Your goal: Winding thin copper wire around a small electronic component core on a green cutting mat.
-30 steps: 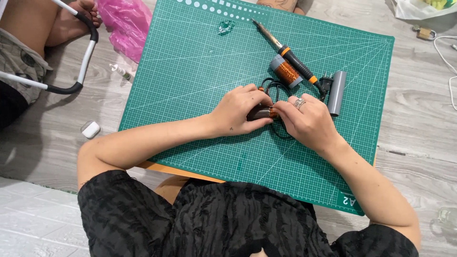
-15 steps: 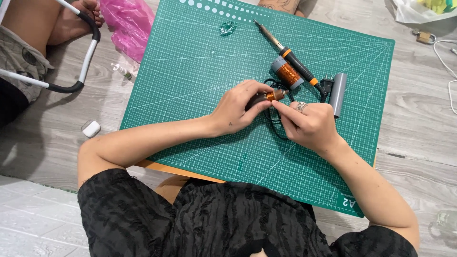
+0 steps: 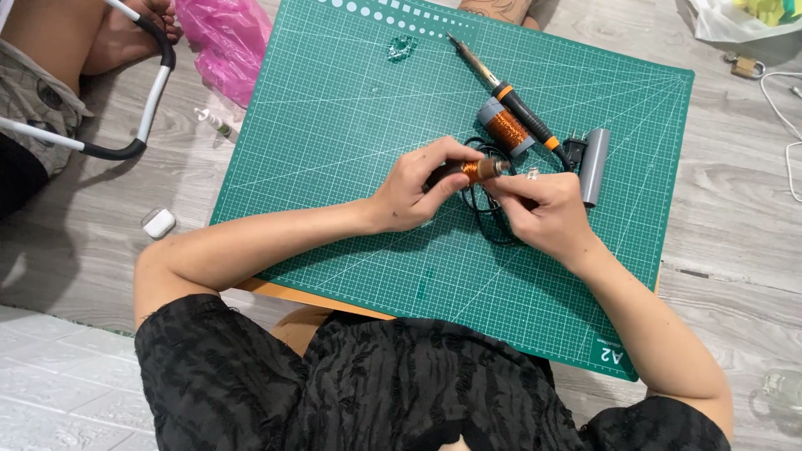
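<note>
Above the mat [image 3: 334, 167], both hands have lifted the coil [image 3: 482, 169].

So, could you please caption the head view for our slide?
Both hands, left hand and right hand, grip a small copper-wound coil above a green cutting mat.

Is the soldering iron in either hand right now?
No. The soldering iron lies on the green cutting mat, while the left hand and right hand grip a small copper-wound coil.
</note>
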